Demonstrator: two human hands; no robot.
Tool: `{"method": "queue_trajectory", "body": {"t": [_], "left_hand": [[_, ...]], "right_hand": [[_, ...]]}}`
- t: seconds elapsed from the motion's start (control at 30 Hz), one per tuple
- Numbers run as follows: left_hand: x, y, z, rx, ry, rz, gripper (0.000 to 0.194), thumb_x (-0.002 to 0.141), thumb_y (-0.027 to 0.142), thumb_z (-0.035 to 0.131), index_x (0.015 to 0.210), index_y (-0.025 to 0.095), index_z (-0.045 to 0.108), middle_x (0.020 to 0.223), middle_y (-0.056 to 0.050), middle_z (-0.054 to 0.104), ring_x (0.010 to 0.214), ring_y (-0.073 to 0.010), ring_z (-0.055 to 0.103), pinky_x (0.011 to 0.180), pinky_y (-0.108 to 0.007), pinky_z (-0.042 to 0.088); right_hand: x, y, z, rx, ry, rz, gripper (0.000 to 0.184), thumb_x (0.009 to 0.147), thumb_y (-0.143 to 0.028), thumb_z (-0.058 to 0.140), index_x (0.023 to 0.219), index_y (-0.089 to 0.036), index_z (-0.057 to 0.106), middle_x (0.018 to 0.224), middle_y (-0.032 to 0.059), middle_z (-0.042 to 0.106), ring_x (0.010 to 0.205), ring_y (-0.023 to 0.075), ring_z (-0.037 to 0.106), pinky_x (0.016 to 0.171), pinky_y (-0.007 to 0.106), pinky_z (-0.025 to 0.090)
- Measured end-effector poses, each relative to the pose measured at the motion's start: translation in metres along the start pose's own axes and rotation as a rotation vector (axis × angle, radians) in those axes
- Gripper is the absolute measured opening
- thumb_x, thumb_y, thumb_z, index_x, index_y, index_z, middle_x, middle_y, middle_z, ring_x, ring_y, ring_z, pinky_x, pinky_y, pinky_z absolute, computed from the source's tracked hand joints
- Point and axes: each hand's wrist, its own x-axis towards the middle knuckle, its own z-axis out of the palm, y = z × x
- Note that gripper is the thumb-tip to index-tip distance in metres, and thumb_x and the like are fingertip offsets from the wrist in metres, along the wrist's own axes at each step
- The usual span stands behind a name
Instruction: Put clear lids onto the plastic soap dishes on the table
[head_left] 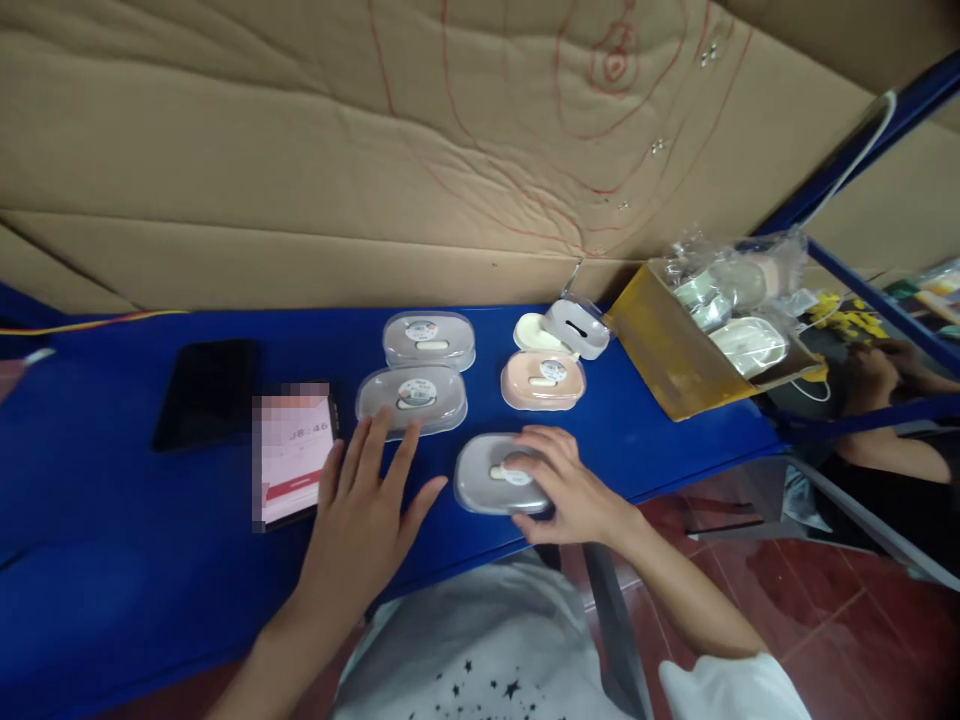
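Note:
My right hand (566, 485) grips the right end of an oval grey plastic box (477, 478) near the table's front edge, fingers over its top and thumb along its near side. The box has a clear cover, a pale oblong piece and a round sticker, which the fingers partly hide. With fingers spread, my left hand (367, 500) is open; its fingertips overlap the near edge of a similar grey box (442, 400), and I cannot tell whether they touch. Behind that sits another grey box (457, 345). A pink box (517, 385) lies to the right.
Behind the pink box are a cream piece (531, 333) and a tilted whitish piece with a dark slot (592, 338). A cardboard carton (652, 350) holds bagged boxes. A lit phone (300, 465) and dark tablet (206, 393) lie left on the blue table (90, 500). Another person's hands (874, 375) are at right.

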Motion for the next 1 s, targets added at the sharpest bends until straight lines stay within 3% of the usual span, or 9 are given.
{"method": "queue_trajectory", "body": {"t": [0.07, 0.17, 0.23, 0.37, 0.53, 0.6, 0.7, 0.83, 1.0], "left_hand": [[-0.001, 0.006, 0.003, -0.024, 0.003, 0.052, 0.072, 0.113, 0.044, 0.048, 0.177, 0.030, 0.017, 0.180, -0.019, 0.027, 0.163, -0.0468, 0.034, 0.126, -0.073, 0.035], [-0.006, 0.017, 0.007, -0.003, -0.017, 0.178, 0.073, 0.112, 0.038, 0.055, 0.176, 0.037, 0.021, 0.180, -0.016, 0.030, 0.162, -0.0424, 0.039, 0.129, -0.072, 0.030], [-0.008, 0.022, 0.009, 0.044, -0.025, 0.203, 0.072, 0.110, 0.030, 0.058, 0.174, 0.040, 0.025, 0.179, -0.016, 0.033, 0.159, -0.0430, 0.043, 0.128, -0.075, 0.029], [-0.007, 0.023, 0.014, 0.091, -0.029, 0.093, 0.080, 0.108, 0.024, 0.062, 0.175, 0.041, 0.023, 0.181, -0.018, 0.026, 0.158, -0.0493, 0.043, 0.123, -0.082, 0.029], [-0.004, 0.022, 0.021, 0.071, 0.002, 0.020, 0.093, 0.106, 0.034, 0.068, 0.178, 0.035, 0.010, 0.183, -0.021, 0.011, 0.161, -0.0552, 0.030, 0.124, -0.085, 0.025], [-0.004, 0.023, 0.024, 0.072, 0.006, 0.037, 0.094, 0.106, 0.034, 0.068, 0.178, 0.034, 0.007, 0.184, -0.022, 0.009, 0.161, -0.0554, 0.030, 0.123, -0.085, 0.025], [-0.006, 0.026, 0.025, 0.070, 0.021, 0.082, 0.095, 0.106, 0.032, 0.068, 0.178, 0.033, 0.006, 0.184, -0.023, 0.008, 0.161, -0.0551, 0.032, 0.122, -0.086, 0.027], [-0.012, 0.033, 0.022, 0.050, 0.045, 0.178, 0.092, 0.104, 0.025, 0.069, 0.178, 0.031, 0.015, 0.183, -0.023, 0.013, 0.157, -0.0517, 0.042, 0.124, -0.081, 0.029], [-0.019, 0.043, 0.020, -0.087, 0.005, 0.333, 0.074, 0.105, 0.018, 0.064, 0.172, 0.028, 0.035, 0.174, -0.019, 0.040, 0.150, -0.0370, 0.055, 0.124, -0.058, 0.044]], "right_hand": [[0.019, 0.000, 0.003, -0.051, -0.038, -0.020, 0.048, 0.107, -0.050, 0.059, 0.147, -0.023, 0.061, 0.154, 0.0145, 0.062, 0.153, 0.0314, 0.048, 0.126, 0.055, 0.039], [0.034, 0.012, -0.004, -0.141, -0.042, -0.002, 0.059, 0.112, -0.058, 0.050, 0.162, -0.027, 0.049, 0.166, 0.0136, 0.053, 0.159, 0.0306, 0.041, 0.130, 0.057, 0.032], [0.032, 0.027, -0.012, -0.194, 0.036, 0.123, 0.062, 0.112, -0.059, 0.048, 0.165, -0.025, 0.046, 0.170, 0.0155, 0.048, 0.162, 0.0340, 0.037, 0.130, 0.061, 0.030], [0.015, 0.044, -0.018, -0.271, 0.146, 0.442, 0.053, 0.116, -0.046, 0.041, 0.162, -0.021, 0.051, 0.167, 0.0180, 0.052, 0.159, 0.0381, 0.042, 0.126, 0.065, 0.037], [0.025, 0.043, -0.009, -0.083, 0.136, 0.368, 0.058, 0.117, -0.044, 0.035, 0.171, -0.024, 0.037, 0.176, 0.0135, 0.041, 0.166, 0.0289, 0.034, 0.131, 0.054, 0.040], [0.038, 0.056, -0.009, -0.016, 0.160, 0.349, 0.057, 0.118, -0.043, 0.030, 0.171, -0.023, 0.037, 0.177, 0.0130, 0.039, 0.166, 0.0256, 0.033, 0.133, 0.050, 0.037], [0.047, 0.087, -0.013, -0.063, 0.150, 0.427, 0.060, 0.118, -0.047, 0.028, 0.168, -0.017, 0.042, 0.170, 0.0180, 0.049, 0.163, 0.0294, 0.040, 0.131, 0.054, 0.037], [0.021, 0.108, -0.025, -0.160, 0.095, 0.503, 0.060, 0.116, -0.052, 0.035, 0.162, -0.016, 0.051, 0.152, 0.0210, 0.064, 0.145, 0.0361, 0.057, 0.120, 0.060, 0.044], [-0.038, 0.066, -0.038, -0.136, 0.061, 0.446, 0.041, 0.116, -0.042, 0.045, 0.141, -0.024, 0.071, 0.128, 0.0148, 0.074, 0.124, 0.0299, 0.068, 0.110, 0.052, 0.052]]}}
